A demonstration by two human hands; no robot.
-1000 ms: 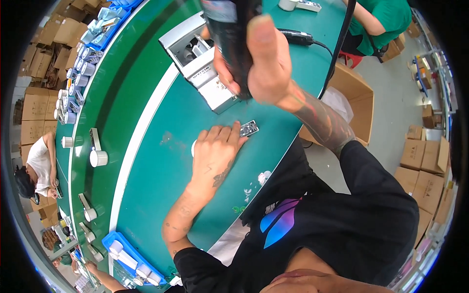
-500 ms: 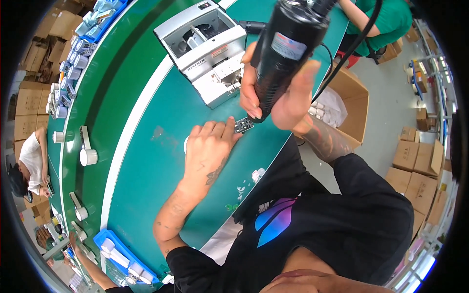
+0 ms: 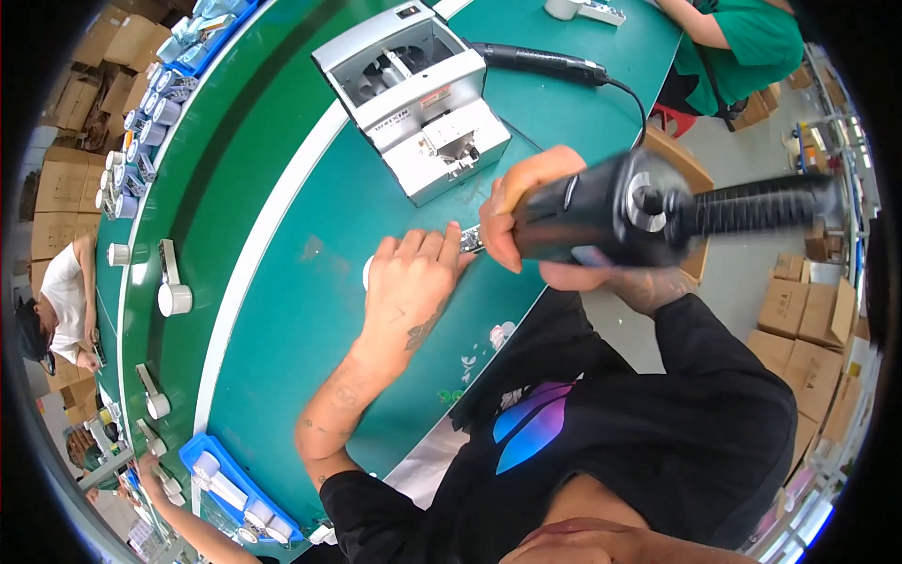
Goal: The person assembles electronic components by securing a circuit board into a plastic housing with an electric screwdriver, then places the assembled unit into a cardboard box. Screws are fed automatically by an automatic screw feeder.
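Note:
My left hand [image 3: 406, 287] lies palm down on the green workbench, its fingers holding a white scoop-shaped part. A white rounded edge [image 3: 367, 274] shows beside the hand, and a circuit board [image 3: 471, 239] shows past the fingertips; the rest is covered. My right hand [image 3: 526, 202] is wrapped round a black electric screwdriver [image 3: 592, 216], tilted with its back end toward the right and blurred there. Its tip is hidden behind my fingers, so contact with the board cannot be made out. Beyond my hands stands a grey screw feeder [image 3: 413, 117].
Behind the feeder lies a second black corded tool [image 3: 550, 62]. White scoops [image 3: 174, 299] sit on the dark green strip at left, others in a blue tray [image 3: 211, 446]. A cardboard box [image 3: 693, 160] stands right of the bench; a person in green [image 3: 752, 42] sits beyond.
The screwdriver has tipped over from nearly upright, its back end swinging right and nearer to me. My left hand stays on the part. The view has shifted slightly.

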